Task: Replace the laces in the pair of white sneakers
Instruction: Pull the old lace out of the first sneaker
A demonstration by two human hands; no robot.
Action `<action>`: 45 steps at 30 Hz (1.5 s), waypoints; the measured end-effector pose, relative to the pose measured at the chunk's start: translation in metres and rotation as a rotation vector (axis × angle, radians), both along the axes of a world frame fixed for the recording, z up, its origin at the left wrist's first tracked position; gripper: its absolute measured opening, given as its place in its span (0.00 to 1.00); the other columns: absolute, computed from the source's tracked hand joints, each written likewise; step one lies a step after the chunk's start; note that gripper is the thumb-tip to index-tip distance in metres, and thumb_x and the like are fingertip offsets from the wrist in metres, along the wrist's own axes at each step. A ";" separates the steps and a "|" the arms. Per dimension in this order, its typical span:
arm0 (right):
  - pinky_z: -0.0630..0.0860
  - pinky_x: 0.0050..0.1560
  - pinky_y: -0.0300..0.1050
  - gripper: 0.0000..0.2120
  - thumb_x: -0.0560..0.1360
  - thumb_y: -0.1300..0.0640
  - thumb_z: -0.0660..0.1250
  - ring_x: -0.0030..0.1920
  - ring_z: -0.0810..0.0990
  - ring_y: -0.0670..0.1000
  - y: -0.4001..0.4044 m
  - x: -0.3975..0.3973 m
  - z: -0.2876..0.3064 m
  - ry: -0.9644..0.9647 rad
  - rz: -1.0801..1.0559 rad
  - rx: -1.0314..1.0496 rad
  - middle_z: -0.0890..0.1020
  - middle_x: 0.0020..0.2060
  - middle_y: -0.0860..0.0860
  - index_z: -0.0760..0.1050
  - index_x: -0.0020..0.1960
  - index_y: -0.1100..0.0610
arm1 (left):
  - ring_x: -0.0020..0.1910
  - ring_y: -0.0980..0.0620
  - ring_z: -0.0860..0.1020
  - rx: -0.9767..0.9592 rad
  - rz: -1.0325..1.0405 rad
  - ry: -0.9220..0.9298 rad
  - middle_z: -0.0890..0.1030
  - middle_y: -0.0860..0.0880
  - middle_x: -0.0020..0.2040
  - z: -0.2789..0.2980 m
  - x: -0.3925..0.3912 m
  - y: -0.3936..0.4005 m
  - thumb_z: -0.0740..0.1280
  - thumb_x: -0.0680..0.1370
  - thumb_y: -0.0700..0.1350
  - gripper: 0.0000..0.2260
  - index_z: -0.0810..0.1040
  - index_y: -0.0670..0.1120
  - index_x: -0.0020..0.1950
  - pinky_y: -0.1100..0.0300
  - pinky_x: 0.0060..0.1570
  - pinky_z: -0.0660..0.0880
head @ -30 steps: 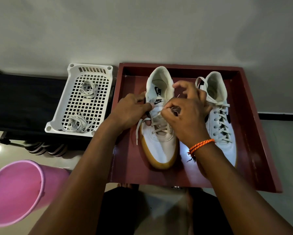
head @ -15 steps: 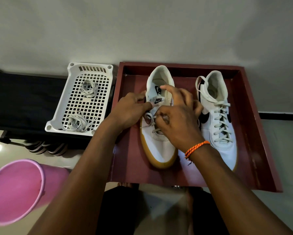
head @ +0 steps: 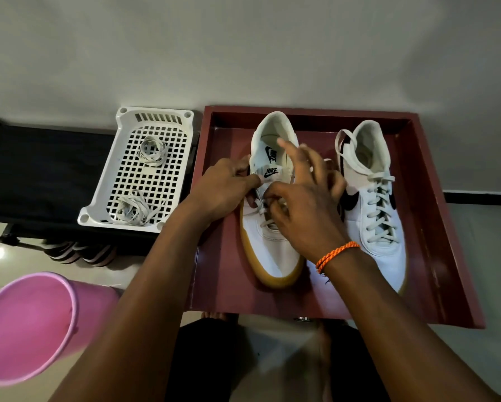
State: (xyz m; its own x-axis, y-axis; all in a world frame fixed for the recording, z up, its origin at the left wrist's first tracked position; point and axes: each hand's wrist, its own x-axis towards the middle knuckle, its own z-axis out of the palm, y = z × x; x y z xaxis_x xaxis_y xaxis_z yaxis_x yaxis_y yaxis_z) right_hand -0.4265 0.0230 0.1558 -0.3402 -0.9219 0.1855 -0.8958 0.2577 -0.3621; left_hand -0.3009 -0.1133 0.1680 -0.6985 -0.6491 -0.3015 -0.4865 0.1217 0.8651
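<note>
The left hand (head: 223, 192) pinches the cream flat lace (head: 260, 202) between thumb and forefinger at the upper eyelets of the left white leather sneaker with a tan gum sole (head: 272, 248), right beside its tongue label. The right hand (head: 304, 210) lies over the same sneaker's lacing; its thumb and a curled finger appear to nip the lace near the left hand's pinch, while its other fingers (head: 289, 152) are spread and raised above the shoe's opening, blurred. An orange braided wristband (head: 337, 254) circles the right wrist. Just beside, the second white sneaker with a black swoosh (head: 374, 204) stands fully laced. Both shoes sit toes toward the person in a dark red wooden tray (head: 435, 227). Left of the tray, a white perforated plastic basket (head: 133, 175) holds two loose bundles of laces (head: 153, 149). A pink plastic bucket (head: 28, 323) stands nearer, at lower left.
</note>
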 end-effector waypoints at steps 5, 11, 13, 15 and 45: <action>0.66 0.63 0.59 0.07 0.73 0.50 0.69 0.68 0.66 0.52 -0.004 -0.004 0.002 -0.105 -0.048 -0.123 0.70 0.73 0.41 0.80 0.36 0.48 | 0.46 0.45 0.88 0.004 -0.005 0.000 0.89 0.46 0.44 -0.001 0.000 0.000 0.69 0.82 0.49 0.08 0.87 0.50 0.53 0.38 0.61 0.80; 0.70 0.44 0.32 0.07 0.71 0.57 0.68 0.45 0.77 0.44 -0.004 -0.019 0.006 -0.381 -0.046 -0.272 0.75 0.59 0.47 0.75 0.35 0.56 | 0.45 0.44 0.87 -0.055 0.011 -0.021 0.88 0.49 0.43 -0.002 -0.001 -0.001 0.68 0.76 0.52 0.10 0.88 0.51 0.48 0.37 0.56 0.81; 0.69 0.41 0.28 0.06 0.71 0.60 0.69 0.41 0.77 0.41 -0.003 -0.022 0.007 -0.399 -0.090 -0.302 0.77 0.56 0.48 0.76 0.36 0.58 | 0.44 0.45 0.88 -0.066 0.012 -0.025 0.88 0.49 0.43 -0.002 -0.002 -0.001 0.67 0.75 0.52 0.10 0.87 0.51 0.48 0.38 0.56 0.82; 0.70 0.41 0.28 0.06 0.71 0.61 0.71 0.40 0.78 0.41 -0.002 -0.024 0.007 -0.400 -0.125 -0.328 0.80 0.54 0.48 0.77 0.36 0.58 | 0.45 0.45 0.88 -0.081 0.020 -0.035 0.88 0.49 0.44 -0.002 -0.003 -0.001 0.67 0.74 0.52 0.10 0.87 0.51 0.48 0.39 0.56 0.82; 0.77 0.61 0.39 0.32 0.77 0.61 0.68 0.61 0.77 0.41 0.007 -0.038 0.010 -0.586 0.001 -0.019 0.74 0.66 0.43 0.70 0.76 0.36 | 0.85 0.44 0.45 -0.465 -0.246 -0.141 0.42 0.56 0.86 -0.010 -0.013 0.023 0.63 0.77 0.52 0.10 0.84 0.61 0.48 0.36 0.79 0.57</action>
